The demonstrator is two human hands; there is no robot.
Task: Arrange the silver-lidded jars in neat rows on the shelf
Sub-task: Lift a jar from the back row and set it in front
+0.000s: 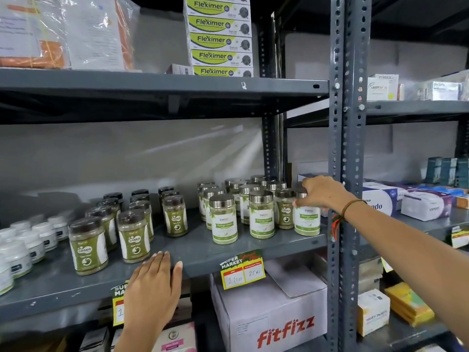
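Several silver-lidded jars (224,219) with green and white labels stand in rows on the right part of the grey middle shelf (198,252). My right hand (321,193) reaches in from the right and grips the top of the rightmost front jar (306,221), covering its lid. One jar in the front row (284,212) carries a darker Caska label. My left hand (154,283) rests flat on the shelf's front edge, fingers together, holding nothing.
Dark-lidded Caska jars (88,246) stand in rows on the left, with white jars (17,255) further left. A grey upright post (345,148) stands just right of the silver-lidded jars. A Fitfizz box (274,316) sits below, and price tags (242,271) hang from the shelf edge.
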